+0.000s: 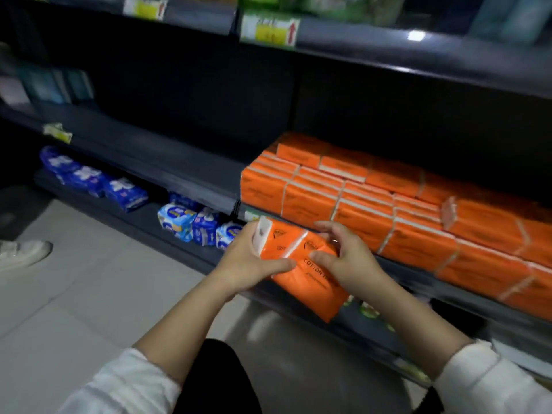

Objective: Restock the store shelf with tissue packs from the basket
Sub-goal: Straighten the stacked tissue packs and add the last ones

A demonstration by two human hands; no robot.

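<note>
Both hands, the left hand (254,264) and the right hand (343,258), are gripping an orange tissue pack (301,270) just before the shelf's front edge (209,198), beside stacked packs (373,204). It is looking light, soft and slippery-wrapped, so holding its ends is suiting it best.

Just left of the fingers (246,237) sit blue-and-white wrapped packs (176,221), with darker blue packs (125,194) farther left. Far left of the fingers a white shoe (24,252) rests on the pale tiled floor (89,294); high above them is a yellow price label (270,31).
</note>
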